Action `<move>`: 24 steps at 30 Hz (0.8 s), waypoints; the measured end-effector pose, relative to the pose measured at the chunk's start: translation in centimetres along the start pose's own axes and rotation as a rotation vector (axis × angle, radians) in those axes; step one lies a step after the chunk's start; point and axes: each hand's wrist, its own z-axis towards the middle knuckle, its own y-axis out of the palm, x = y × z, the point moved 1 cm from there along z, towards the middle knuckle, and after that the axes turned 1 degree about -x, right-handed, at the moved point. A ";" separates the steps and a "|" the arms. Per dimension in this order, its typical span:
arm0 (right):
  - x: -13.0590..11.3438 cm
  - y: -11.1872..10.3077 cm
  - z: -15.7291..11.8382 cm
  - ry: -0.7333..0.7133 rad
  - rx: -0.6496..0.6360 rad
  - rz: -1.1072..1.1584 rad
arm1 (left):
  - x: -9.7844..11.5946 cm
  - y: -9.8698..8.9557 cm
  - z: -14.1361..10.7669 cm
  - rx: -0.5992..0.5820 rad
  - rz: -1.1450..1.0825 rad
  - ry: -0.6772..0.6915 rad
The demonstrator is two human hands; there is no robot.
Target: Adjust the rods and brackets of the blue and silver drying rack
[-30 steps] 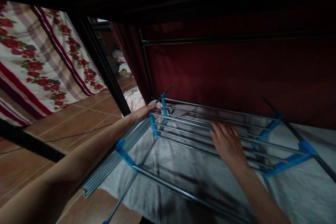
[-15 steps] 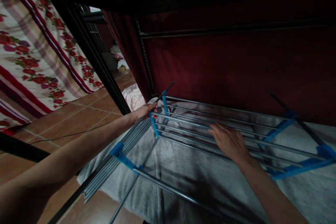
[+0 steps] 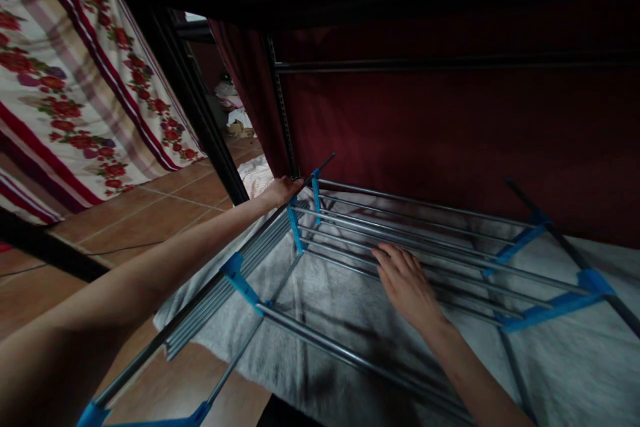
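A metal rack of silver rods (image 3: 350,355) joined by blue plastic connectors (image 3: 245,285) lies on its side on a grey cloth (image 3: 320,293). My left hand (image 3: 283,192) is closed around the rack's dark side pole, beside the far-left connectors; part of its fingers is hidden. My right hand (image 3: 407,287) is over the middle rods, palm down with its fingers stretched out. It grips nothing, and whether its fingertips touch a rod I cannot tell. At the right, more blue connectors (image 3: 555,307) join the rod ends to another dark pole.
A bundle of loose grey tubes (image 3: 250,263) lies beside the rack. A black metal frame (image 3: 200,107) encloses this space, with a dark red curtain (image 3: 425,127) at the back. Floral cloth (image 3: 90,93) hangs at left above the tiled floor (image 3: 150,210), where a cable (image 3: 125,248) runs.
My right hand has moved left and slightly down over the rods. My left hand has shifted a little up along the side pole. The view has shifted slightly, showing another blue connector at lower left.
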 end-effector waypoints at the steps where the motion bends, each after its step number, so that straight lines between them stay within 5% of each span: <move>1: -0.1 0.6 0.0 0.031 -0.018 0.000 | 1.4 -0.2 0.0 0.072 -0.006 0.029; 5: 0.4 2.5 0.7 0.097 -0.088 -0.036 | 7.5 1.7 -3.3 0.422 -0.233 0.304; 8: 1.0 3.1 1.4 0.107 -0.152 -0.081 | 8.4 6.1 -8.7 0.325 -0.394 0.320; 12: 1.6 2.9 1.8 0.110 -0.201 -0.077 | 1.7 11.2 -14.4 0.321 -0.452 0.055; 14: 1.7 2.6 1.8 0.094 -0.210 -0.050 | -3.1 11.9 -15.1 0.506 -0.482 -0.176; 17: 1.7 2.2 1.7 0.080 -0.199 -0.033 | -8.0 11.5 -13.5 0.562 -0.499 -0.269; 24: 1.9 2.6 2.0 0.085 -0.185 -0.067 | -9.3 12.0 -7.6 0.318 -0.577 -0.182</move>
